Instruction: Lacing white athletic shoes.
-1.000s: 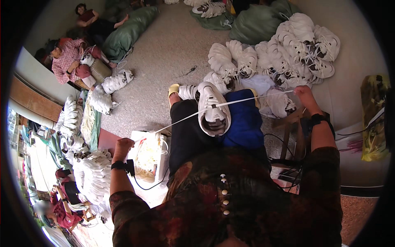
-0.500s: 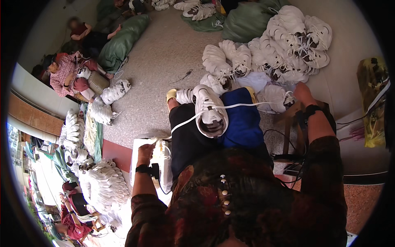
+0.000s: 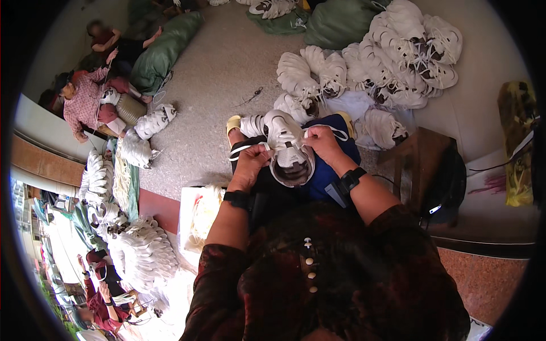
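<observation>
A white sneaker (image 3: 287, 133) lies across my lap, its dark-lined opening toward me. My left hand (image 3: 250, 165) is at the left side of its eyelets, thumb and fingers pinched on one end of the white shoelace (image 3: 244, 149). On the other side, my right hand (image 3: 324, 145) pinches the lace's other end, and a loop of it curves out past the knuckles. Some of the lacing between the hands is hidden by my fingers.
White sneakers are heaped (image 3: 398, 62) at the far right, by a green sack (image 3: 347, 23). A wooden stool (image 3: 421, 150) stands at my right. Beside my left arm is a pale box of laces (image 3: 199, 219). Co-workers (image 3: 85, 105) sit along the left, near more stacked shoes.
Both my hands have come inward from wide apart, where the lace was stretched out to both sides, and are now close beside the sneaker. The lace is slack and looped.
</observation>
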